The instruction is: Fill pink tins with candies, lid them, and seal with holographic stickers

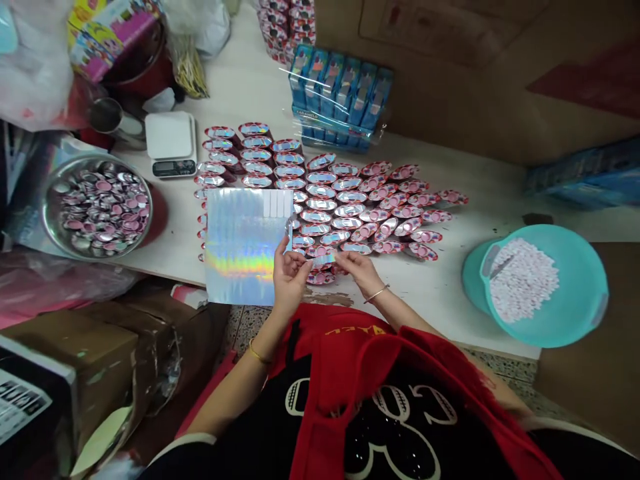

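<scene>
My left hand (pixel 291 275) holds the edge of a shiny holographic sheet (pixel 240 247), and its thumb and a finger also pinch one end of a small shiny strip (pixel 323 259). The strip's other end is between the thumb and finger of my right hand (pixel 356 268). Near the sheet's top right corner are several pale rectangles. Just beyond my hands stand rows of small red-edged packs (pixel 320 205) with silvery tops, some with pink pieces on them. Part of the rows is hidden under the sheet.
A metal bowl (pixel 50 220) of small pink and silver pieces stands left, near a white scale (pixel 170 137). Blue boxes (pixel 334 90) in clear wrap are at the back. A turquoise tub (pixel 580 287) of small white pieces is at the right.
</scene>
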`<state>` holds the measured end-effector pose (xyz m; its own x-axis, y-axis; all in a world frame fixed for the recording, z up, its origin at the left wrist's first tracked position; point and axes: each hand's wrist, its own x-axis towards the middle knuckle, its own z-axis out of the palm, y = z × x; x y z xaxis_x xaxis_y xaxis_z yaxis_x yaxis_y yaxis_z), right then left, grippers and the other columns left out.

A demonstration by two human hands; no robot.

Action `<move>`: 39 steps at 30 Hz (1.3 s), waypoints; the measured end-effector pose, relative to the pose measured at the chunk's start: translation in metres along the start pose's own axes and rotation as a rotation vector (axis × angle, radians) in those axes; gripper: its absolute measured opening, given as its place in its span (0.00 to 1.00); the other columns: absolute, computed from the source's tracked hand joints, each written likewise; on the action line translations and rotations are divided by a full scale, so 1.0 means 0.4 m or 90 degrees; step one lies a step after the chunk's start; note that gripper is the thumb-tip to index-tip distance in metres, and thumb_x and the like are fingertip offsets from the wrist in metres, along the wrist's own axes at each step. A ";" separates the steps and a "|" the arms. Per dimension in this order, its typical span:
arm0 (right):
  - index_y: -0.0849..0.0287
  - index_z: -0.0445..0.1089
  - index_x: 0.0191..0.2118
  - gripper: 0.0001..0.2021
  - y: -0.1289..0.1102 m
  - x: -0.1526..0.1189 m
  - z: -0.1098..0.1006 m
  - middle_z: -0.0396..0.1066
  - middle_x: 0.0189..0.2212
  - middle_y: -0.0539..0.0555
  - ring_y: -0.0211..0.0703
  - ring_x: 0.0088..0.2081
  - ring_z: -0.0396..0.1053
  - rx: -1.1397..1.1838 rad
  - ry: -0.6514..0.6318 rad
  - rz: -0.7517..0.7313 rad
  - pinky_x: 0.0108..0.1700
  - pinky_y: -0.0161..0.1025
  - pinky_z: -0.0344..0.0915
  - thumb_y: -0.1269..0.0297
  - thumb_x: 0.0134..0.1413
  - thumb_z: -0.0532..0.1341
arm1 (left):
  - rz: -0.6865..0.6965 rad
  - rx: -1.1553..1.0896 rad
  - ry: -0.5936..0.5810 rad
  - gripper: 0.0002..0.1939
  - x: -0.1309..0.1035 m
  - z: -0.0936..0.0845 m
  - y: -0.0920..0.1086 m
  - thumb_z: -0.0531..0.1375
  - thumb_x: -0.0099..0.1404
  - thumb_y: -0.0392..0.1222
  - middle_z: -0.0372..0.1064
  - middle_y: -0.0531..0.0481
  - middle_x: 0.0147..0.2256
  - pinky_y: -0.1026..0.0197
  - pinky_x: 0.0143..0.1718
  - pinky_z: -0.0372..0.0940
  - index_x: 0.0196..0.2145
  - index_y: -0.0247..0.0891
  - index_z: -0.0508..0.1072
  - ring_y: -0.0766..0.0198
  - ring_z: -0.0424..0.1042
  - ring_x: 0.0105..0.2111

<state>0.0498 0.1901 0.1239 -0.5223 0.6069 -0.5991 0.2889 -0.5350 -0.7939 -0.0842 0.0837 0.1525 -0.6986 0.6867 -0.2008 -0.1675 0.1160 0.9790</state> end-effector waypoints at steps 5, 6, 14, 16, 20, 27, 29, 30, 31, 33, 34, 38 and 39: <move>0.57 0.64 0.24 0.15 0.046 -0.011 0.003 0.65 0.22 0.50 0.39 0.27 0.61 -0.162 0.076 -0.155 0.32 0.38 0.60 0.52 0.52 0.59 | -0.028 0.174 0.013 0.36 -0.022 -0.007 -0.084 0.61 0.60 0.42 0.62 0.55 0.29 0.65 0.32 0.62 0.63 0.45 0.51 0.69 0.65 0.27; 0.57 0.64 0.24 0.13 0.052 -0.006 0.003 0.65 0.23 0.50 0.40 0.28 0.61 -0.234 0.092 -0.191 0.34 0.39 0.59 0.55 0.54 0.59 | -0.021 0.217 0.016 0.36 -0.023 -0.010 -0.097 0.61 0.60 0.42 0.63 0.55 0.29 0.64 0.34 0.63 0.64 0.44 0.51 0.68 0.65 0.28; 0.58 0.67 0.29 0.09 0.086 0.020 0.012 0.70 0.32 0.56 0.47 0.39 0.62 -0.648 0.119 -0.341 0.43 0.43 0.52 0.64 0.60 0.55 | 0.035 0.543 0.012 0.36 -0.004 -0.025 -0.159 0.57 0.59 0.37 0.71 0.52 0.32 0.52 0.48 0.55 0.64 0.37 0.52 0.59 0.70 0.36; 0.58 0.67 0.30 0.09 0.092 0.023 0.013 0.70 0.33 0.56 0.47 0.39 0.61 -0.682 0.103 -0.357 0.43 0.43 0.51 0.65 0.60 0.55 | 0.037 0.567 -0.002 0.36 0.001 -0.028 -0.164 0.56 0.59 0.38 0.71 0.51 0.32 0.52 0.47 0.54 0.65 0.35 0.52 0.58 0.70 0.37; 0.58 0.67 0.30 0.08 0.104 0.032 0.014 0.69 0.34 0.57 0.47 0.39 0.61 -0.728 0.083 -0.368 0.43 0.44 0.50 0.65 0.60 0.54 | 0.044 0.597 -0.028 0.35 0.003 -0.032 -0.170 0.56 0.60 0.38 0.72 0.49 0.33 0.52 0.46 0.53 0.64 0.34 0.53 0.56 0.70 0.38; 0.60 0.67 0.41 0.08 0.114 0.041 0.013 0.69 0.37 0.58 0.51 0.42 0.61 -0.709 0.111 -0.343 0.47 0.46 0.52 0.66 0.56 0.55 | 0.083 0.677 -0.022 0.29 0.001 -0.035 -0.169 0.56 0.62 0.40 0.69 0.41 0.40 0.50 0.45 0.55 0.60 0.34 0.59 0.51 0.66 0.44; 0.61 0.65 0.47 0.13 0.101 0.038 0.011 0.69 0.39 0.58 0.50 0.43 0.62 -0.635 0.121 -0.359 0.48 0.46 0.54 0.66 0.56 0.55 | 0.107 0.636 0.012 0.24 0.003 -0.044 -0.149 0.57 0.62 0.42 0.67 0.40 0.43 0.50 0.46 0.57 0.55 0.35 0.63 0.51 0.65 0.45; 0.61 0.64 0.50 0.15 0.092 0.036 0.010 0.68 0.39 0.59 0.50 0.43 0.62 -0.584 0.132 -0.364 0.48 0.45 0.56 0.64 0.57 0.55 | 0.125 0.594 0.025 0.21 0.004 -0.047 -0.135 0.58 0.61 0.43 0.66 0.41 0.43 0.50 0.47 0.58 0.51 0.36 0.65 0.52 0.64 0.46; 0.61 0.63 0.51 0.17 0.082 0.035 0.011 0.68 0.40 0.59 0.49 0.43 0.63 -0.526 0.148 -0.360 0.47 0.44 0.57 0.61 0.57 0.56 | 0.144 0.540 0.036 0.17 0.004 -0.050 -0.120 0.59 0.61 0.44 0.65 0.42 0.43 0.51 0.48 0.58 0.47 0.37 0.66 0.54 0.64 0.45; 0.61 0.65 0.50 0.19 0.064 0.035 0.018 0.67 0.39 0.58 0.47 0.41 0.64 -0.407 0.178 -0.321 0.44 0.42 0.60 0.54 0.58 0.56 | 0.163 0.419 0.048 0.13 0.004 -0.047 -0.088 0.60 0.61 0.46 0.64 0.45 0.40 0.54 0.47 0.60 0.41 0.39 0.66 0.58 0.64 0.43; 0.60 0.66 0.48 0.20 0.057 0.036 0.023 0.66 0.38 0.57 0.45 0.39 0.64 -0.351 0.177 -0.290 0.41 0.40 0.61 0.51 0.57 0.57 | 0.154 0.360 0.049 0.12 0.003 -0.041 -0.075 0.60 0.61 0.47 0.63 0.47 0.38 0.56 0.45 0.61 0.38 0.39 0.65 0.60 0.65 0.42; 0.57 0.67 0.34 0.18 0.050 0.046 0.048 0.64 0.27 0.50 0.38 0.27 0.59 -0.171 0.067 -0.168 0.31 0.36 0.59 0.46 0.53 0.58 | 0.006 0.182 0.034 0.11 0.003 -0.006 -0.064 0.59 0.62 0.49 0.62 0.51 0.33 0.63 0.37 0.63 0.36 0.39 0.64 0.66 0.64 0.34; 0.57 0.65 0.31 0.17 0.052 0.049 0.051 0.61 0.24 0.48 0.37 0.25 0.57 -0.144 0.053 -0.152 0.30 0.36 0.58 0.46 0.53 0.58 | -0.028 0.160 0.041 0.11 0.006 0.001 -0.072 0.59 0.62 0.49 0.62 0.52 0.32 0.63 0.36 0.62 0.35 0.39 0.64 0.67 0.64 0.32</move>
<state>0.0293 0.1790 0.0978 -0.5320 0.7504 -0.3923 0.3413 -0.2339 -0.9104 -0.0808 0.0824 0.1240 -0.7387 0.6307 -0.2376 -0.0265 0.3251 0.9453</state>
